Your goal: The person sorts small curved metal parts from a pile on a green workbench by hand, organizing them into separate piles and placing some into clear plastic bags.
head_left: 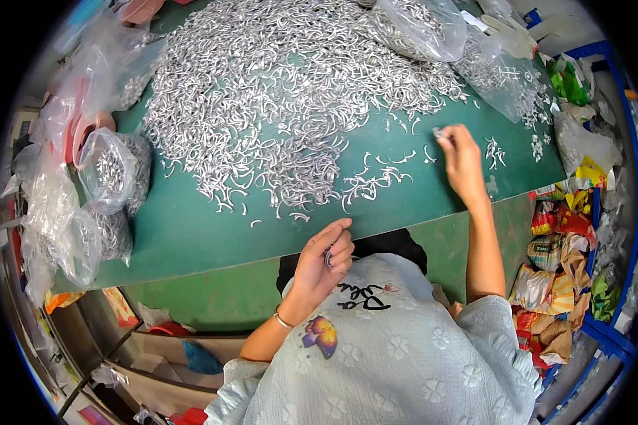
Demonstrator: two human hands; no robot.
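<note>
A wide heap of small curved silver metal pieces [248, 106] covers the far and middle part of the green table [213, 244]. At the table's front edge my left hand [322, 258] is closed, its fingers curled round a few of these pieces. My right hand [462, 163] is over the table to the right of the heap. Its thumb and fingers pinch a small silver piece [438, 132]. Between my hands lies a loose scatter of curved pieces [372, 185]. A smaller cluster of silver pieces [495, 152] lies just right of my right hand.
Clear plastic bags of silver parts [110, 170] stand along the table's left side. More filled bags [422, 28] lie at the back and back right, one spilling small parts. A blue shelf rack [620, 347] with colourful packets [546, 287] stands on the right. Wooden shelving [174, 372] is at lower left.
</note>
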